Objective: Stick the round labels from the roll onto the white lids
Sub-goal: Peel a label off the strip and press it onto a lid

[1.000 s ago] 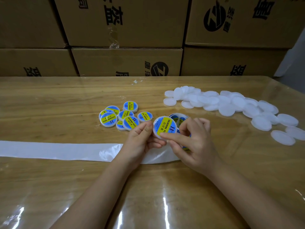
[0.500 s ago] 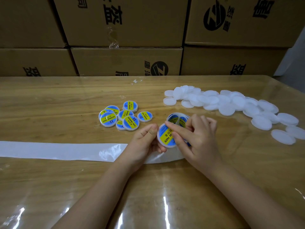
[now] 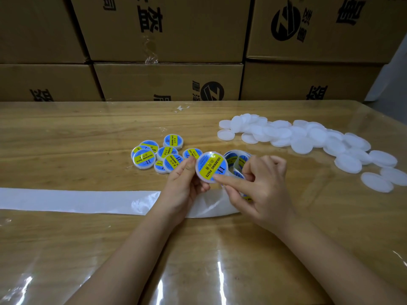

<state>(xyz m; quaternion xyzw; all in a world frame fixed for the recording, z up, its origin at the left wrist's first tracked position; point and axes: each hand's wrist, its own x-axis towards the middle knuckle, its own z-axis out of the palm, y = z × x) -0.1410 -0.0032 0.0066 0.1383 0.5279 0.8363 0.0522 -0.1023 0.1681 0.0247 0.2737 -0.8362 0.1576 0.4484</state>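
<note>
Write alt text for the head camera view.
Left hand holds a labelled lid while the right hand presses its sticker; finished lids lie left, blank white lids right.

Both bare forearms reaching in from the bottom edge, converging mid-frame. Left hand [image 3: 184, 186] raised off the table, thumb up, fingers curled in a pinch. Right hand [image 3: 262, 186] just beside it, index finger extended leftward, remaining fingers bent.
</note>
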